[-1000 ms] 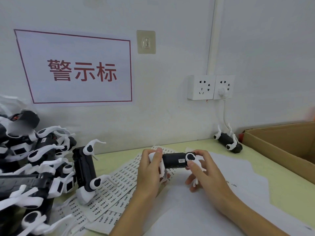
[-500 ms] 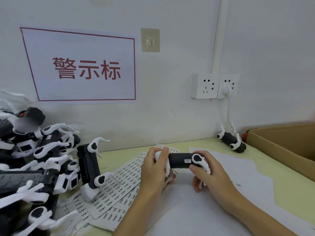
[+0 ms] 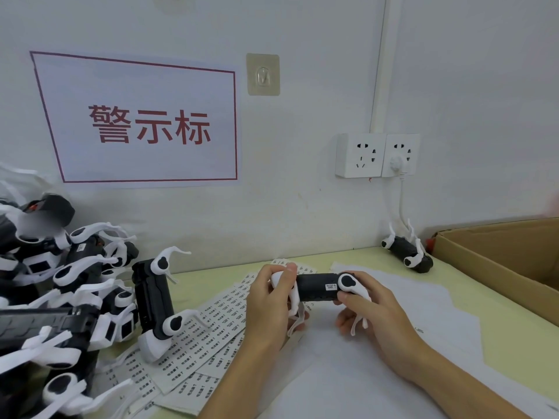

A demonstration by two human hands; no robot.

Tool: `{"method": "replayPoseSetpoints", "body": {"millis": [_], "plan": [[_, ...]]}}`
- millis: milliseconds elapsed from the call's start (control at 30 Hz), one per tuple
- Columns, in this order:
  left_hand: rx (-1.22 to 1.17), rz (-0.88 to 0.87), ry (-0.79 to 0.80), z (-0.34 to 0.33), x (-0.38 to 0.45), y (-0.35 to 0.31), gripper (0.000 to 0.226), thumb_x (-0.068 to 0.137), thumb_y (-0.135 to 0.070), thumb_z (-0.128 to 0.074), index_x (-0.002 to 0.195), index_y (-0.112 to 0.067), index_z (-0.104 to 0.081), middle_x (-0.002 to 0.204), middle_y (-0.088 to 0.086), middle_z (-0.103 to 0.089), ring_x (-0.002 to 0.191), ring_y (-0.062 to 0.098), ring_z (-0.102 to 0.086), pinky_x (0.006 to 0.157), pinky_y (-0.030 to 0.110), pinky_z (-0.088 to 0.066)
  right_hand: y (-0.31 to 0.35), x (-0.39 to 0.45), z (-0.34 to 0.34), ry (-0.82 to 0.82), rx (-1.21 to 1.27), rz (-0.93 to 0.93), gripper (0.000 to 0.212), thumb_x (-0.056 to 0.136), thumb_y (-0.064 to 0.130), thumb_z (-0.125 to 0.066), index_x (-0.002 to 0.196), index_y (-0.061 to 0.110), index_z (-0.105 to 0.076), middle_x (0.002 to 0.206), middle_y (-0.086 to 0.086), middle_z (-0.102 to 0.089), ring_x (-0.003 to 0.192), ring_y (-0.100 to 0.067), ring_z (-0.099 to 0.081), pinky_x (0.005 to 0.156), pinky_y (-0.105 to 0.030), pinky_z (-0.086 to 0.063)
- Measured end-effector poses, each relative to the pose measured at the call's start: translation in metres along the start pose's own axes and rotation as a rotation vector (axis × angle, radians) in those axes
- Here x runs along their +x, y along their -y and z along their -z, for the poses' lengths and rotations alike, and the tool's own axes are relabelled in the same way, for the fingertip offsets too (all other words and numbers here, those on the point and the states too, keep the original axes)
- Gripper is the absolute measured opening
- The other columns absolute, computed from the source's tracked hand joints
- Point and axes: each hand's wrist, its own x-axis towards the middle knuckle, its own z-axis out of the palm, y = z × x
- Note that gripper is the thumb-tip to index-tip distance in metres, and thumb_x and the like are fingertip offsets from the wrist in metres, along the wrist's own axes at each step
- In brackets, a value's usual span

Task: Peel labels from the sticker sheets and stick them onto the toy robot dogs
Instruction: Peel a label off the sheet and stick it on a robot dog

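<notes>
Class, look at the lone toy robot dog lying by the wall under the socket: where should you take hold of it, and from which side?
Grip the toy robot dog round its black body, between the two white leg joints, reaching down from above and in front. It lies on its back, thin legs pointing up towards the wall; these look too flimsy to pull on.

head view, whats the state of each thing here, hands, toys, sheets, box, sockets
left hand: grips the held toy's left end
right hand: grips its right end
held toy dog: lifted off the table, small white label on its black body
sticker sheets: spread flat on the table
pile of toy dogs: heaped at left
lone toy dog: lying by the wall
cardboard box: open
left socket: free
right socket: plug in
</notes>
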Motion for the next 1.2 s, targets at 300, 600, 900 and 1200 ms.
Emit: {"method": "replayPoseSetpoints", "body": {"millis": [300, 600, 900, 1200], "plan": [[-0.071, 0.048, -0.019, 0.0, -0.011, -0.013, 0.009, 0.1, -0.019, -0.059, 0.096, -0.012, -0.062, 0.09, 0.022, -0.063, 0.064, 0.026, -0.059, 0.052, 0.032, -0.049, 0.002, -0.006, -0.001, 0.047, -0.092, 0.121, 0.033, 0.079, 0.027, -0.066, 0.111, 0.034, -0.065, 0.107, 0.002, -0.067, 0.078, -0.022, -0.062, 0.063, -0.029, -0.05], [-0.048, 0.041, -0.049, 0.003, -0.011, -0.011, 0.014, 0.09, -0.051, -0.056, 0.088, -0.04, -0.064, 0.087, -0.009, -0.072, 0.072, 0.012, -0.072, 0.05, 0.026, -0.053, 0.02, -0.008, -0.011, -0.199, -0.292, 0.133, 0.011, 0.091, 0.05, -0.059, 0.096, 0.041, -0.064, 0.084, -0.004, -0.07, 0.069, -0.022, -0.065, 0.058, -0.024, -0.05], [0.111, -0.042, 0.003, 0.005, -0.005, 0.007, 0.026, 0.104, -0.024, -0.048, 0.095, -0.014, -0.07, 0.09, 0.006, -0.075, 0.097, 0.027, -0.067, 0.072, 0.049, -0.053, 0.037, 0.012, 0.053, -0.328, 0.615, -0.554, 0.027, 0.09, 0.024, -0.067, 0.102, 0.003, -0.055, 0.097, -0.019, -0.053, 0.075, -0.041, -0.066, 0.057, -0.041, -0.061], [0.073, -0.029, 0.079, 0.0, -0.008, 0.0, 0.029, 0.104, -0.001, -0.041, 0.09, 0.001, -0.066, 0.082, 0.024, -0.068, 0.075, 0.036, -0.058, 0.041, 0.015, -0.038, 0.064, 0.005, 0.102, -0.525, 0.034, 0.354, 0.034, 0.093, 0.025, -0.05, 0.114, 0.012, -0.074, 0.117, 0.004, -0.073, 0.114, -0.009, -0.064, 0.093, -0.028, -0.051]]}}
